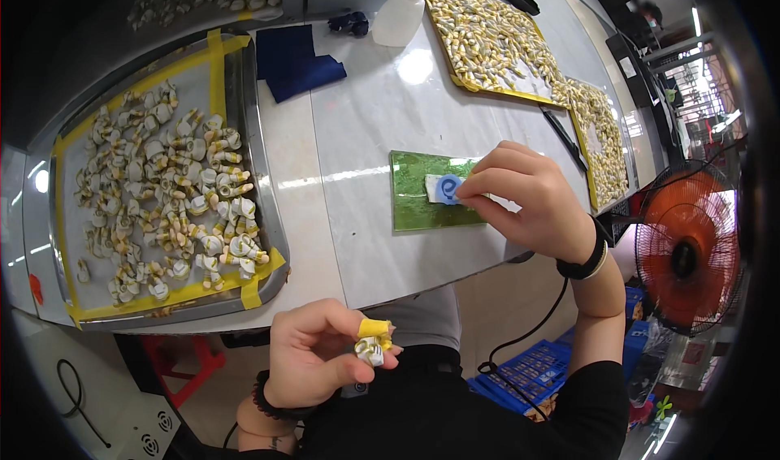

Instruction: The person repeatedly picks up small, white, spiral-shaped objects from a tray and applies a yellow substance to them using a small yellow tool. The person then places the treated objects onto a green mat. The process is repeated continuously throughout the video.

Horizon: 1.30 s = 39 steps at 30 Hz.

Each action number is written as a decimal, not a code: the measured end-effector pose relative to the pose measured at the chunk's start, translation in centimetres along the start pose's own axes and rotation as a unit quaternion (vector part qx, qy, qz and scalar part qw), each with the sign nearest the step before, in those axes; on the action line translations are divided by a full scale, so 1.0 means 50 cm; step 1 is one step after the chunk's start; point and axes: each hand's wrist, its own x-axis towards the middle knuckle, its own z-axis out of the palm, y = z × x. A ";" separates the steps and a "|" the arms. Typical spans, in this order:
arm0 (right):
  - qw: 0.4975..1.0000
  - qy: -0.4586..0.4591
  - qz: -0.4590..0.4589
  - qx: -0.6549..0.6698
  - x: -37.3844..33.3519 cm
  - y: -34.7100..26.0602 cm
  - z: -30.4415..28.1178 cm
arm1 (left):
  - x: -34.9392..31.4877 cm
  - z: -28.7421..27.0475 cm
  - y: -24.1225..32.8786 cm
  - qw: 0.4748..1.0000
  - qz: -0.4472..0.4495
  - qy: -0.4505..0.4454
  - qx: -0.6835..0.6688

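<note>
Just off the near edge of the desk (357,249), a person's left hand (313,354) pinches between thumb and fingers a small piece (374,328), bright yellow and smooth above, white with grey creases below; the fingers hide its back, and its exact form is hard to make out. Farther in from that edge, the right hand (536,196) brings bent fingers to a round blue disc (448,186) with a darker curled marking, set over a white pad (432,189) on a glossy green plate (414,215). Those fingertips cover the disc's right rim, so whether they grip or merely touch it cannot be told.
</note>
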 end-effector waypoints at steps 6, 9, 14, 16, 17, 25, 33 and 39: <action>0.998 0.040 0.042 0.027 -0.002 -0.017 0.005 | 0.006 0.006 0.002 0.999 -0.028 0.005 -0.034; 0.992 0.072 0.063 0.087 -0.003 -0.052 -0.019 | 0.015 0.009 0.004 0.996 -0.063 -0.003 -0.059; 0.966 0.081 -0.042 0.243 0.002 -0.109 -0.010 | 0.030 0.025 0.004 0.989 -0.135 -0.011 -0.063; 0.958 0.093 -0.077 0.261 0.008 -0.122 0.005 | 0.029 0.009 0.002 0.974 -0.171 -0.072 -0.131; 0.956 0.104 -0.088 0.262 0.011 -0.126 0.014 | 0.030 0.010 0.002 0.971 -0.185 -0.075 -0.131; 0.946 0.081 -0.204 0.239 0.021 -0.115 0.042 | 0.036 0.016 0.001 0.953 -0.227 -0.114 -0.167; 0.943 0.081 -0.212 0.241 0.017 -0.118 0.048 | 0.037 0.017 0.002 0.955 -0.215 -0.117 -0.169; 0.950 0.108 -0.200 0.213 0.000 -0.130 0.032 | 0.035 0.033 0.026 0.983 -0.160 -0.067 -0.062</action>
